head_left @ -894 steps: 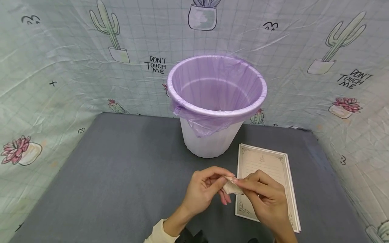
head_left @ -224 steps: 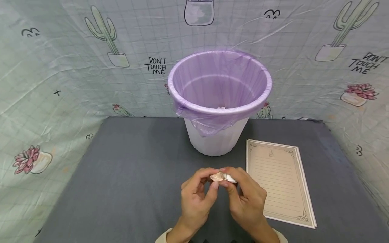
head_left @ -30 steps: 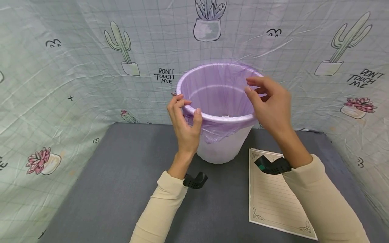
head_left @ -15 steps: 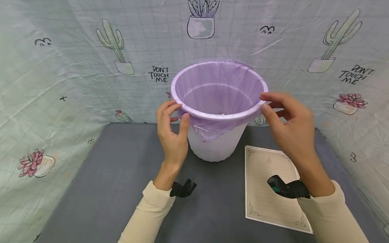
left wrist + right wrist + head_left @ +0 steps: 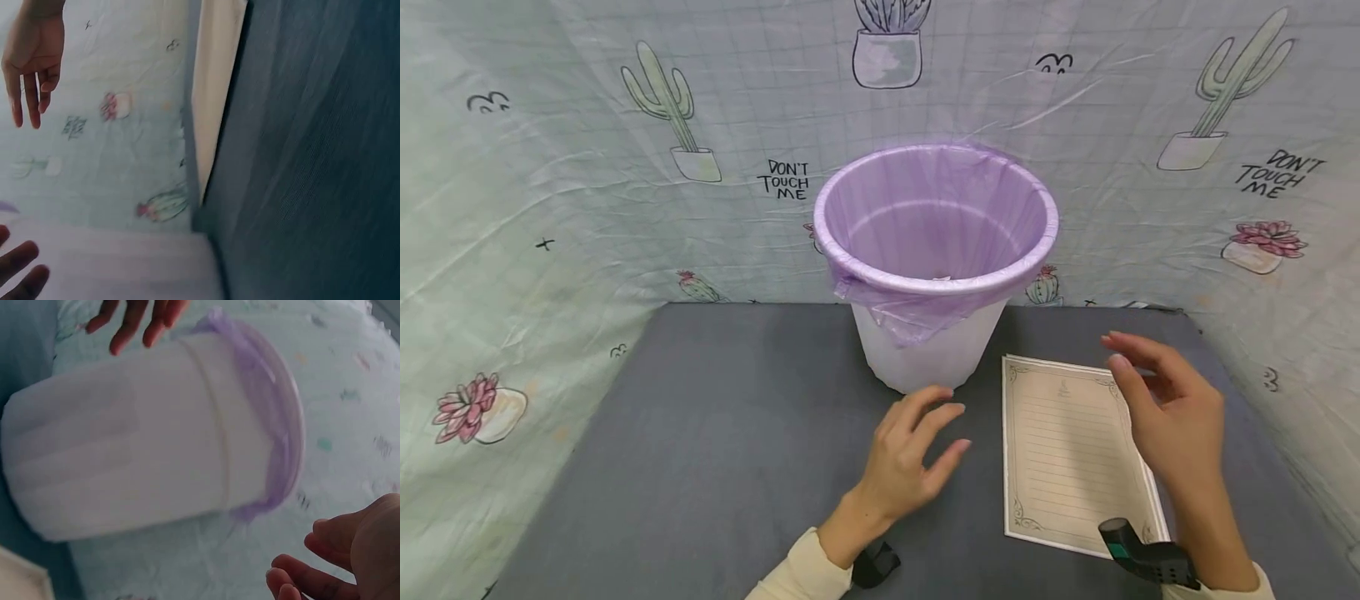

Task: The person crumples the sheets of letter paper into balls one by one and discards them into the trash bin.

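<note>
The left hand (image 5: 904,457) and right hand (image 5: 1176,410) are held loose, empty. The paper (image 5: 1063,450) could be skewed if brushed by the latter.

The backdrop (image 5: 970,100) reads "DON'T TOUCH ME" twice.

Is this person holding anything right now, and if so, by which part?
Nothing is held: the left hand, in front of the bin, and the right hand, near the lined paper, both have nothing between fingers and thumb.
</note>
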The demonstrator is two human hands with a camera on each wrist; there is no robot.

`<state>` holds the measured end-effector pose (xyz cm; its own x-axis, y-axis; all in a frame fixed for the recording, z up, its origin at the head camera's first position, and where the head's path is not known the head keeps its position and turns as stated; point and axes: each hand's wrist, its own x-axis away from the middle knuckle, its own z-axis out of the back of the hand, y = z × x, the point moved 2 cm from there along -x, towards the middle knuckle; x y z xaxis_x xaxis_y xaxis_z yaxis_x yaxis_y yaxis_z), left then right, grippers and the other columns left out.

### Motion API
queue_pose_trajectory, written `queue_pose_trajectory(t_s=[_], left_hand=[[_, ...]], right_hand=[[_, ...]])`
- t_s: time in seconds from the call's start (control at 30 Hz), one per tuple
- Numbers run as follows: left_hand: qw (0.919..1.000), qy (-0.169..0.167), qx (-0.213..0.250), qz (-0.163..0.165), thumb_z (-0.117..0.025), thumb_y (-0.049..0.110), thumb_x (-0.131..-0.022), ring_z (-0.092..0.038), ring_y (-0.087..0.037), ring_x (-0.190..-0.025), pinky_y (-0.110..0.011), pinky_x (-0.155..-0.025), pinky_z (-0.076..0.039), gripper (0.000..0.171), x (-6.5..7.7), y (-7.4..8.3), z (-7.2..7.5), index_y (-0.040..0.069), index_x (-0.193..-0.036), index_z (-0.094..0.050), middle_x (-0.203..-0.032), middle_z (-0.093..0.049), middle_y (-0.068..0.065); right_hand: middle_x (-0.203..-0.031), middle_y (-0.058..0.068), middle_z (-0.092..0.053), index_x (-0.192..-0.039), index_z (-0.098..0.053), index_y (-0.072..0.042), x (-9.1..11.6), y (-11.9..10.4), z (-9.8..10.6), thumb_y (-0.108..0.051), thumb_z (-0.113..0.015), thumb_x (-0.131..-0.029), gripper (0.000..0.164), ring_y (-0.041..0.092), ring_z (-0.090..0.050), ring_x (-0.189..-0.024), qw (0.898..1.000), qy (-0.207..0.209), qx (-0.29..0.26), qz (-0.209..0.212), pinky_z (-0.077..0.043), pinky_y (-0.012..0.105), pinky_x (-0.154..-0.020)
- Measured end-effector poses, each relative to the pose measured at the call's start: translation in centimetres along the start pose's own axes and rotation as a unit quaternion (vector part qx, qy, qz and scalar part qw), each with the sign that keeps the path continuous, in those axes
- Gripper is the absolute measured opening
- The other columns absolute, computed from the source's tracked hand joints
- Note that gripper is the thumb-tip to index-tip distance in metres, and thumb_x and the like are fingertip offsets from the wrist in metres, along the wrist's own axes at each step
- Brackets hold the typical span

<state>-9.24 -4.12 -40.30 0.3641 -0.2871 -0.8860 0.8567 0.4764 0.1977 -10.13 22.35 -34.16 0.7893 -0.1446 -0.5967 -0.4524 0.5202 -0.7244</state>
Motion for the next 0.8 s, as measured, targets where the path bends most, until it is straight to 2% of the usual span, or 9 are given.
queue_pose_trajectory(t_s=[0.1,0.2,0.23,0.33,0.43,0.53,0.63,0.7,0.8], left_hand=[[0.9959,-0.075,0.027,0.042,-0.061,0.027,-0.094,-0.057,-0.02,-0.107,-0.028,-0.083,-0.048,0.037,1.6,0.4,-2.1,0.004,-0.123,-0.055,-0.122,-0.054,-0.012],[0.9813,-0.117,0.096,0.118,-0.065,0.022,-0.092,-0.054,-0.017,-0.112,-0.026,-0.088,-0.047,0.04,2.9,0.7,-4.2,0.005,-0.125,-0.053,-0.124,-0.052,-0.008],[0.973,-0.122,0.126,0.15,-0.066,0.02,-0.091,-0.054,-0.018,-0.11,-0.027,-0.087,-0.047,0.039,3.2,0.8,-4.8,0.006,-0.125,-0.052,-0.123,-0.052,-0.008],[0.9396,-0.112,0.201,0.253,-0.067,0.015,-0.091,-0.056,-0.021,-0.105,-0.027,-0.083,-0.049,0.038,4.2,1.0,-6.7,0.004,-0.124,-0.052,-0.117,-0.054,-0.009],[0.9147,-0.099,0.225,0.321,-0.065,0.015,-0.093,-0.057,-0.024,-0.101,-0.027,-0.079,-0.051,0.037,4.8,1.3,-8.2,0.003,-0.125,-0.051,-0.116,-0.054,-0.013],[0.9035,-0.094,0.225,0.353,-0.064,0.017,-0.094,-0.057,-0.025,-0.102,-0.026,-0.079,-0.05,0.039,5.2,1.5,-9.3,0.001,-0.127,-0.05,-0.118,-0.054,-0.014],[0.896,-0.098,0.226,0.37,-0.064,0.015,-0.093,-0.056,-0.026,-0.103,-0.027,-0.08,-0.05,0.041,5.6,1.7,-10.0,0.001,-0.128,-0.048,-0.121,-0.053,-0.015],[0.8903,-0.113,0.223,0.38,-0.065,0.016,-0.093,-0.055,-0.025,-0.103,-0.028,-0.082,-0.049,0.043,5.8,1.8,-10.2,0.001,-0.13,-0.047,-0.121,-0.052,-0.015],[0.8784,-0.155,0.213,0.399,-0.065,0.019,-0.093,-0.053,-0.023,-0.104,-0.029,-0.085,-0.047,0.049,6.0,2.0,-10.5,0.003,-0.133,-0.044,-0.121,-0.049,-0.013]], right_hand=[[-0.105,-0.008,-0.068,-0.117,-0.067,-0.002,1.7,2.0,0.7,0.001,-0.063,-0.091,0.027,0.001,-0.061,-0.085,0.998,0.002,0.024,-0.058,-0.044,0.01,-0.07],[-0.1,-0.008,-0.069,-0.117,-0.067,-0.001,3.3,4.2,1.1,0.001,-0.061,-0.092,0.026,0.004,-0.063,-0.085,0.995,0.002,0.032,-0.097,-0.046,0.01,-0.069],[-0.099,-0.008,-0.069,-0.117,-0.066,-0.001,3.8,4.9,1.2,0.002,-0.061,-0.092,0.026,0.004,-0.063,-0.084,0.993,0.002,0.033,-0.11,-0.046,0.01,-0.068],[-0.101,-0.007,-0.069,-0.118,-0.066,-0.001,5.0,7.3,1.2,0.0,-0.061,-0.093,0.026,0.003,-0.062,-0.085,0.989,0.001,0.036,-0.146,-0.046,0.009,-0.071],[-0.102,-0.009,-0.068,-0.118,-0.066,-0.004,6.0,9.4,1.1,-0.008,-0.062,-0.094,0.025,-0.002,-0.06,-0.088,0.98,0.007,0.047,-0.193,-0.044,0.008,-0.074],[-0.1,-0.011,-0.069,-0.116,-0.067,-0.005,7.0,10.7,1.2,-0.013,-0.063,-0.094,0.024,-0.004,-0.059,-0.085,0.972,0.014,0.067,-0.225,-0.043,0.008,-0.071],[-0.096,-0.015,-0.067,-0.114,-0.069,-0.006,7.9,11.7,1.3,-0.016,-0.064,-0.093,0.023,-0.008,-0.057,-0.081,0.965,0.014,0.1,-0.24,-0.041,0.008,-0.066],[-0.101,-0.008,-0.067,-0.115,-0.069,-0.008,8.3,12.1,1.3,-0.017,-0.063,-0.094,0.024,-0.011,-0.053,-0.081,0.962,0.008,0.122,-0.246,-0.04,0.009,-0.067],[-0.115,0.006,-0.064,-0.121,-0.066,-0.011,8.5,12.7,1.1,-0.024,-0.06,-0.095,0.03,0.002,-0.057,-0.098,0.955,-0.012,0.148,-0.258,-0.04,0.016,-0.077]])
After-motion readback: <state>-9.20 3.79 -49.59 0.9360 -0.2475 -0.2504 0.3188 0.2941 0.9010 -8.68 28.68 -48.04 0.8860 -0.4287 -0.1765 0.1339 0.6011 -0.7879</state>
